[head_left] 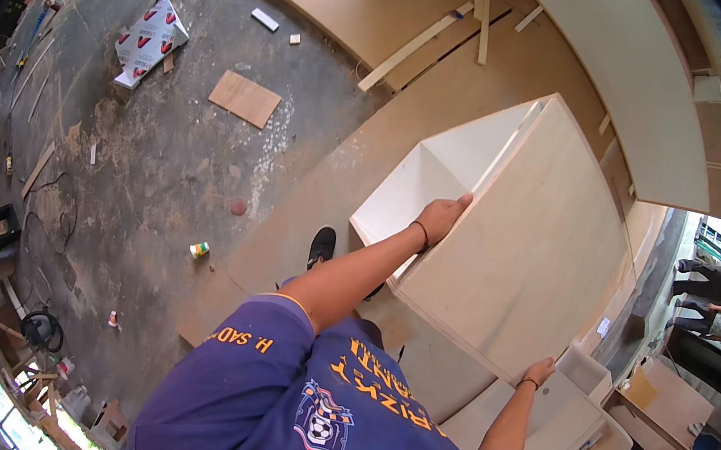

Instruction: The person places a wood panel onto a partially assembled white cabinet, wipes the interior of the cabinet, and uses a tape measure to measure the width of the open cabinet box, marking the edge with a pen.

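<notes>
A large plywood cabinet box [529, 246] is tilted in front of me, with a bare wood panel facing up and a white-lined interior [425, 179] showing on its left side. My left hand [444, 220] is closed over the panel's left edge, beside the opening; the fingertips are partly hidden. At the panel's lower right corner, my right hand [538, 371] is closed against the edge, and most of its fingers are out of sight behind the box.
Large wooden boards [342, 7] with loose strips [418, 48] lie at the back. A long white panel [637, 97] stands back right. White cabinet parts [565, 430] sit lower right. Offcuts [245, 98] and a small cup [199, 249] lie on the concrete floor. Two people [716, 300] are far right.
</notes>
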`<state>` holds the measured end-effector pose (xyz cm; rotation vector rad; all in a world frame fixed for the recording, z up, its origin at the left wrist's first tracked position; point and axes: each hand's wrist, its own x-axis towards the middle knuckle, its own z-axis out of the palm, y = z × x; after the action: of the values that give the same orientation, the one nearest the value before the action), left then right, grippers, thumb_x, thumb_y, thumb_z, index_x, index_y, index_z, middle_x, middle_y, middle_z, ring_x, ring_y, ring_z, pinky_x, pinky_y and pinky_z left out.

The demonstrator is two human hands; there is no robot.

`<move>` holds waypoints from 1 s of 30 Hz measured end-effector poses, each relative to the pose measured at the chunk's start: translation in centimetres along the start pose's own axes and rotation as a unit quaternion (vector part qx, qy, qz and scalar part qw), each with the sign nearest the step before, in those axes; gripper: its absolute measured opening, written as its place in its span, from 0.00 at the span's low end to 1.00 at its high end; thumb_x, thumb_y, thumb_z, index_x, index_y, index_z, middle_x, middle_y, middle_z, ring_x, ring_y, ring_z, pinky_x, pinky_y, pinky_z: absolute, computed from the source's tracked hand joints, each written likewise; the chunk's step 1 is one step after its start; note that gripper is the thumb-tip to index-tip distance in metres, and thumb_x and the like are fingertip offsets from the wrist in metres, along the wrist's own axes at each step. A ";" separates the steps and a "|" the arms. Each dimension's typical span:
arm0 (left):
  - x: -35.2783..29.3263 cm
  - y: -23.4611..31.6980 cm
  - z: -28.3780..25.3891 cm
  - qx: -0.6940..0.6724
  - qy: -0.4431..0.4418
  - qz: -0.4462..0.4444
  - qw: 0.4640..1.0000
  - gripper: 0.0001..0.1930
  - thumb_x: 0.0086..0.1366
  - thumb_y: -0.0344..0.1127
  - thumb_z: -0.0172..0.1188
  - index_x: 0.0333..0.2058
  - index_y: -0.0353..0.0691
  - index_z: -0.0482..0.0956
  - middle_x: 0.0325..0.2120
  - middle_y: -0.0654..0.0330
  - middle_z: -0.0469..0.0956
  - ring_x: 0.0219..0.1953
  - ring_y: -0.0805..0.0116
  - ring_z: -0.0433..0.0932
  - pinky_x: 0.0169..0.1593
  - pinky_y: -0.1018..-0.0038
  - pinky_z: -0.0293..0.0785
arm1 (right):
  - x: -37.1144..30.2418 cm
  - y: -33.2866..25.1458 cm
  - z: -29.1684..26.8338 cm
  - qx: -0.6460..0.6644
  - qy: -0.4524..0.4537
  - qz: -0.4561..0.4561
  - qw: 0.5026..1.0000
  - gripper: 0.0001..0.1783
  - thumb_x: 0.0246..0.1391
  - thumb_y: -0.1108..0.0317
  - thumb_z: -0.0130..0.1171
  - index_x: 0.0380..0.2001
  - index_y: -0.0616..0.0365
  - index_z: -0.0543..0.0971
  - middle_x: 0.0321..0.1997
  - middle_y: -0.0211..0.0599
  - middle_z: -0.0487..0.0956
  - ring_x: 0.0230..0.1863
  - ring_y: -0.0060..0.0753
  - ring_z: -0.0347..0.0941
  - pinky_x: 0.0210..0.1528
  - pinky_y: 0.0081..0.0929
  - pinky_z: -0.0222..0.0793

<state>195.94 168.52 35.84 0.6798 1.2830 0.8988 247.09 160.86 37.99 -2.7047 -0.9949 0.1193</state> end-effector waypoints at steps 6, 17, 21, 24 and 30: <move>0.4 -0.3 0.1 -0.072 0.005 -0.003 0.997 0.32 0.64 0.59 0.41 0.32 0.31 0.79 0.26 0.56 0.77 0.30 0.71 0.73 0.39 0.74 0.69 | 0.3 1.2 0.5 0.016 0.020 -0.039 0.999 0.33 0.60 0.47 0.33 0.48 0.72 0.66 0.51 0.63 0.68 0.52 0.59 0.64 0.54 0.42 0.58; 0.0 -0.2 0.1 -0.042 0.026 0.010 0.999 0.33 0.64 0.60 0.40 0.33 0.29 0.78 0.26 0.52 0.78 0.32 0.68 0.75 0.39 0.72 0.70 | -1.4 -2.1 -0.1 0.010 -0.003 -0.004 1.000 0.32 0.60 0.49 0.33 0.50 0.70 0.65 0.54 0.61 0.65 0.54 0.57 0.62 0.55 0.43 0.58; 4.4 -3.6 -0.1 0.130 0.013 0.061 0.990 0.35 0.65 0.59 0.36 0.36 0.26 0.76 0.34 0.44 0.77 0.42 0.55 0.75 0.46 0.67 0.68 | 3.6 1.4 1.5 -0.139 -0.051 -0.130 0.981 0.25 0.60 0.58 0.35 0.57 0.61 0.61 0.61 0.55 0.57 0.60 0.51 0.56 0.59 0.40 0.55; 4.4 1.0 2.5 0.255 -0.117 0.158 0.947 0.21 0.64 0.47 0.44 0.42 0.35 0.75 0.43 0.45 0.74 0.45 0.53 0.74 0.48 0.66 0.68 | 6.3 11.8 1.9 -0.059 -0.033 -0.044 0.997 0.23 0.60 0.63 0.34 0.59 0.52 0.61 0.62 0.47 0.58 0.61 0.49 0.55 0.61 0.38 0.55; 9.9 1.1 1.8 0.061 0.029 -0.019 0.998 0.36 0.62 0.62 0.37 0.40 0.29 0.75 0.42 0.43 0.74 0.47 0.51 0.73 0.51 0.65 0.66 | 4.1 3.9 2.3 0.017 -0.015 0.000 1.000 0.35 0.58 0.46 0.35 0.55 0.69 0.61 0.55 0.60 0.65 0.56 0.56 0.63 0.57 0.38 0.58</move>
<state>197.99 177.69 32.04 0.7275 1.4076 0.8191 252.29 161.12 34.78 -2.6792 -0.9925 0.1746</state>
